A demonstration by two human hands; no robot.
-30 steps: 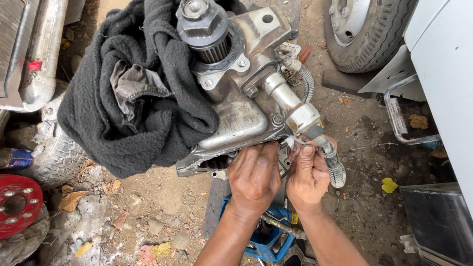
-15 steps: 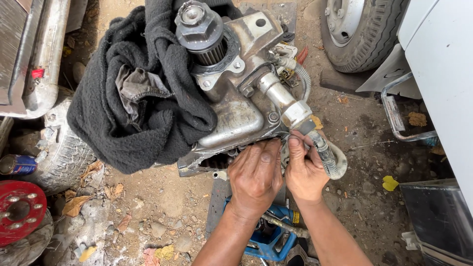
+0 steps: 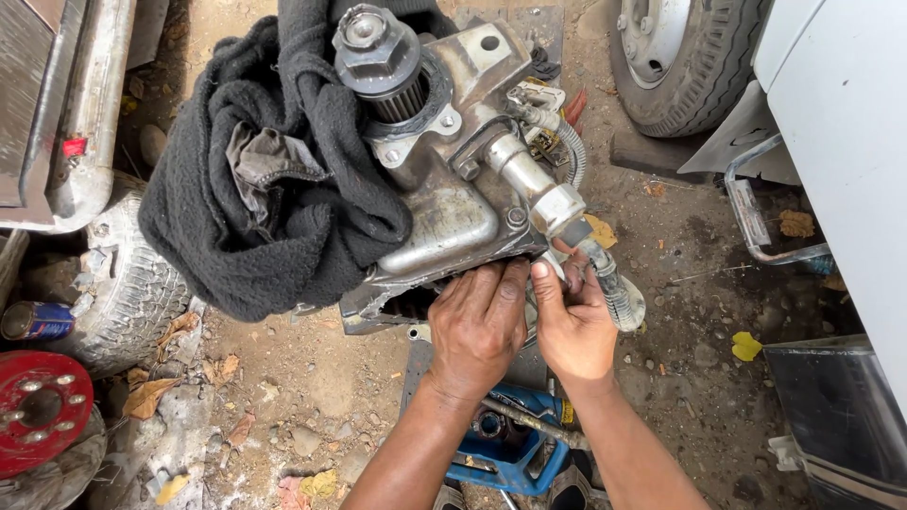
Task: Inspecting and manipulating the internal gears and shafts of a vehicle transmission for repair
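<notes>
- Hands low in the middle of the view, side by side, both pressed against the underside of a large grimy metal pump housing (image 3: pixel 444 212).
- Left hand (image 3: pixel 479 326) laid palm-down on the lower edge of the housing, fingers bent over the rim, grasping nothing loose that can be seen.
- Right hand (image 3: pixel 572 326) closed around a short corrugated hose (image 3: pixel 612 288) just below a silver hex fitting (image 3: pixel 557 210), thumb and forefinger pinching the hose near the joint.
- Compared with half a second ago: right forefinger slid lower on the hose, away from the fitting; left hand nearly unchanged, fingers a touch further up the rim.
- Compared with a second ago: both hands shifted up and closer to the housing, right hand no longer spread along the hose but bunched near its upper end.
- Housing itself resting in the same pose, tilted, with a toothed gear and large nut (image 3: pixel 378 52) at the top.
- Black cloth (image 3: pixel 255 189) draped over the left half of the housing, folds unchanged.
- Blue tool (image 3: pixel 515 444) lying on the dirt ground (image 3: pixel 312 397) between the forearms.
- Red wheel hub (image 3: pixel 38 406) at the lower left, worn tyre (image 3: pixel 132 283) beside it, another tyre (image 3: pixel 680 66) at the upper right.
- White vehicle body (image 3: pixel 841 142) along the right edge.
</notes>
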